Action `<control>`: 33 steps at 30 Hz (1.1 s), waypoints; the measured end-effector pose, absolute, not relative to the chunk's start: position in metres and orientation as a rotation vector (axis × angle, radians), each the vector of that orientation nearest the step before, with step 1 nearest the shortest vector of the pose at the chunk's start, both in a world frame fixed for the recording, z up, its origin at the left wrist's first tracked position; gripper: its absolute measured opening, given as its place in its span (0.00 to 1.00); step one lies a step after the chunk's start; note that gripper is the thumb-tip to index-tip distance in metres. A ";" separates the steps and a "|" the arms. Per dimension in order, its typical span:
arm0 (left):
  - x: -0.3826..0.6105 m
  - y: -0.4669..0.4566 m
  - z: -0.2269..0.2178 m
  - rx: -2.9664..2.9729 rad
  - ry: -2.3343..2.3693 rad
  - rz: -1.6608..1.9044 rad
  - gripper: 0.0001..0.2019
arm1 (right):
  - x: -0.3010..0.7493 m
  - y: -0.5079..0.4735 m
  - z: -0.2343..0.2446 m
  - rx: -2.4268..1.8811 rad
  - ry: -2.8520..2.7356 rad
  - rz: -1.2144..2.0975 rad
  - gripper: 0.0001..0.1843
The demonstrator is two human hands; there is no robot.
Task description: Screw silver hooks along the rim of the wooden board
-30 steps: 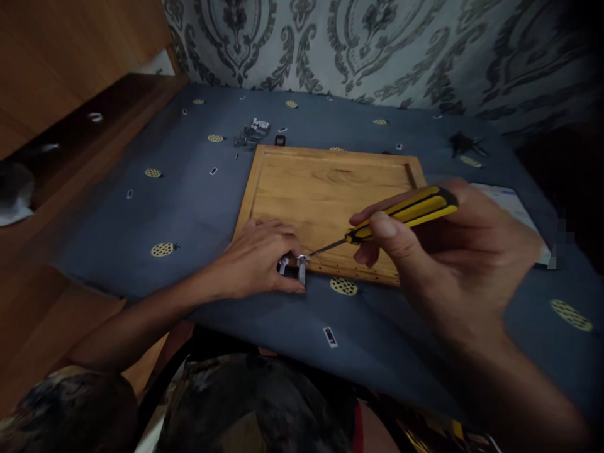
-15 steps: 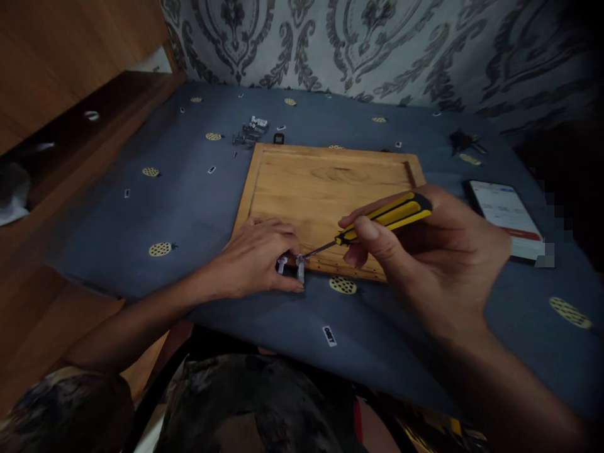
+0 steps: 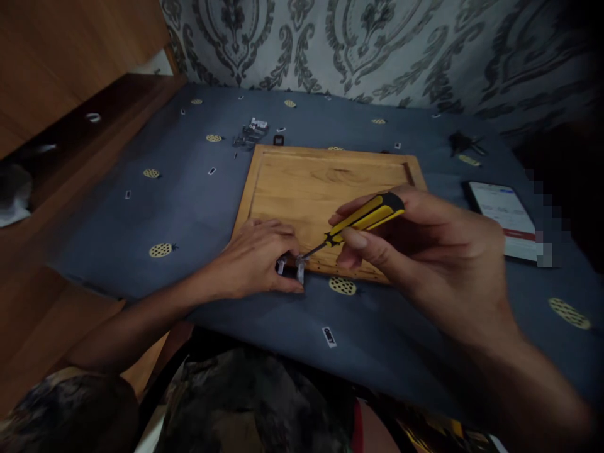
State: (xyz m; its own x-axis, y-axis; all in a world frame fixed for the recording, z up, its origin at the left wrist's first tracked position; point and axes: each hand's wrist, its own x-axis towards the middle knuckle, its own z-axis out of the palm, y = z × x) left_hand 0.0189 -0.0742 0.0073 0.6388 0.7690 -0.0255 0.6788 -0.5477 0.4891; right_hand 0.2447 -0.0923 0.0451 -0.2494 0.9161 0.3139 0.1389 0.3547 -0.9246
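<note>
My right hand (image 3: 438, 251) is closed around the yellow and black handle of a screwdriver (image 3: 363, 220). The thin shaft slants down to the left, its tip at a small metal bracket-like part (image 3: 301, 270). My left hand (image 3: 259, 257) grips that part between thumb and fingers at the near left corner of a wooden board (image 3: 302, 189). The fingers hide some of the part, and its exact kind is too small to make out. Small dark holes or marks run along the board's near edge.
A phone (image 3: 503, 217) with a lit screen lies at the right. Behind the board are small metal pieces (image 3: 255, 132) and a dark square piece (image 3: 279, 139). A dark object (image 3: 465, 143) sits at the far right. Blue patterned cloth (image 3: 189, 195) covers the table; a wooden cabinet (image 3: 80, 56) borders the left.
My right hand and the screwdriver's handle have shifted slightly left, with the tip still at the metal part. My left hand stays in place.
</note>
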 end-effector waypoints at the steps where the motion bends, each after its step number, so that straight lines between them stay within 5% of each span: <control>1: 0.019 -0.074 0.008 2.397 1.135 0.262 0.15 | 0.243 -0.093 0.045 -0.964 -1.639 1.005 0.11; 6: 0.019 -0.075 0.011 2.369 1.135 0.239 0.14 | 0.238 -0.093 0.042 -0.944 -1.607 1.009 0.18; 13: 0.019 -0.075 0.009 2.370 1.150 0.224 0.15 | 0.241 -0.094 0.045 -0.931 -1.694 1.048 0.10; 23: 0.016 -0.077 0.007 2.387 1.125 0.290 0.15 | 0.230 -0.090 0.044 -0.964 -1.643 1.057 0.25; 33: 0.019 -0.076 0.011 2.360 1.151 0.226 0.16 | 0.226 -0.093 0.041 -0.955 -1.511 0.949 0.20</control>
